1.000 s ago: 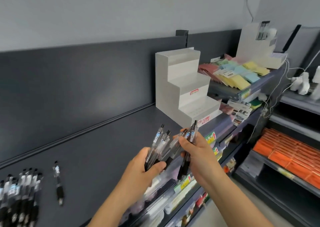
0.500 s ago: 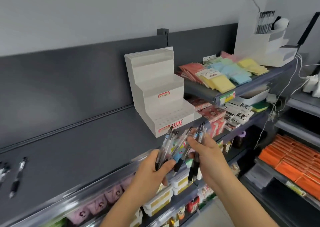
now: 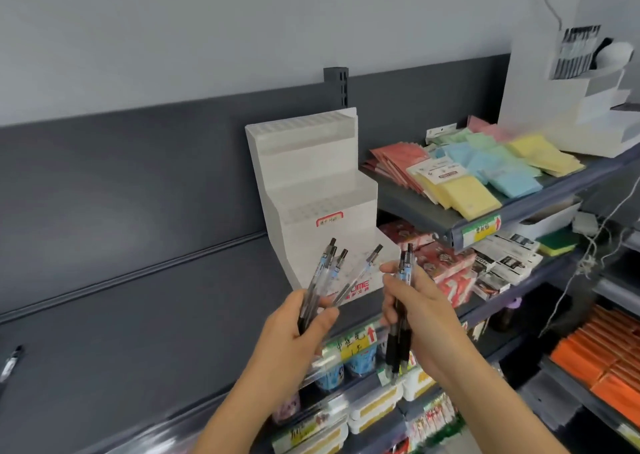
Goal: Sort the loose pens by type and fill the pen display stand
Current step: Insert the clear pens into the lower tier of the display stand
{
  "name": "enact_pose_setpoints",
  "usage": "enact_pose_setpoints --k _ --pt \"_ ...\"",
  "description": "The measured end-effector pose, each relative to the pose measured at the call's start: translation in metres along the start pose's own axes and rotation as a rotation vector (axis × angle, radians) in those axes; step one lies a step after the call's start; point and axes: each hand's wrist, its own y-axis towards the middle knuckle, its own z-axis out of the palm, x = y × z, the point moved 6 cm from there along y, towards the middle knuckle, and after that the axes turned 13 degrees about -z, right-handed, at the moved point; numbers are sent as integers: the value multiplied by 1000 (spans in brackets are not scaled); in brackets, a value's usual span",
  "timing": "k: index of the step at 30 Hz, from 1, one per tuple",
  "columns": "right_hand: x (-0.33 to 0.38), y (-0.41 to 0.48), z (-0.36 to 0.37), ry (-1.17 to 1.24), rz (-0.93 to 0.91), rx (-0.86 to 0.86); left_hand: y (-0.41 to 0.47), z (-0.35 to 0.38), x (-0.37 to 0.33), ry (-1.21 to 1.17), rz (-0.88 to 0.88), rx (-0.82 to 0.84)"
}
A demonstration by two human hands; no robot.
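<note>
A white stepped pen display stand [image 3: 313,190] with rows of holes stands on the dark shelf [image 3: 145,315], empty of pens. In front of its lowest step, my left hand [image 3: 298,332] grips a fanned bunch of clear pens with black caps [image 3: 329,270]. To its right, my right hand [image 3: 419,304] holds two or three similar pens [image 3: 401,308] upright, tips down. One loose pen [image 3: 10,363] lies at the far left edge of the shelf.
A higher shelf [image 3: 460,228] to the right carries coloured sticky-note packs [image 3: 481,169] and a second white stand [image 3: 568,107] holding pens. Lower shelves hold stationery boxes and price tags. Orange packs [image 3: 602,360] fill the far-right rack.
The view has swung right, so the stand now sits in the middle and the loose pens slid off the left edge. My hands have drawn apart, splitting the bunch into two groups.
</note>
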Motion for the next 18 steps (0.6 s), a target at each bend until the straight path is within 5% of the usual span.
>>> enact_pose_setpoints --k 18 --pt "16 100 57 -63 -66 246 76 -44 -10 -76 -1 -75"
